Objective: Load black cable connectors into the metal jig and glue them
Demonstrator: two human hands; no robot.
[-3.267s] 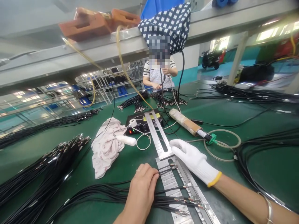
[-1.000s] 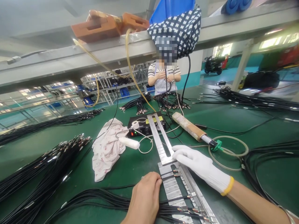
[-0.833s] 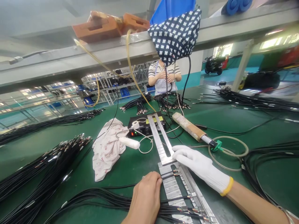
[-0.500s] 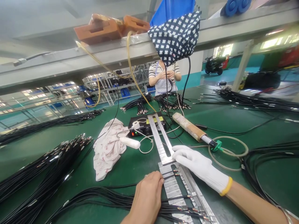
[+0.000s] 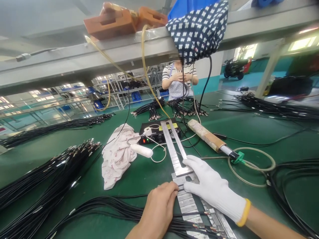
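Note:
My bare left hand presses thumb and fingers together on a thin black cable, at the left edge of a metal slotted jig. Over the jig's upper end is my right hand in a white knitted glove with a yellow cuff. Its thumb and forefinger are spread apart, the forefinger by a slotted metal plate and the thumb by the cable's end, which it partly hides. More black cables run under my left wrist, their metal-tipped ends lying across the jig's lower part.
A white-handled tool and a crumpled cloth lie left of a black control box. A taped handle with a coiled hose is at right. Cable bundles line the table; a person works opposite, below a shelf beam.
My gloved hand has moved down along the jig, and its thumb and forefinger have spread apart. The left hand stays on the cable. The whole view has shifted slightly.

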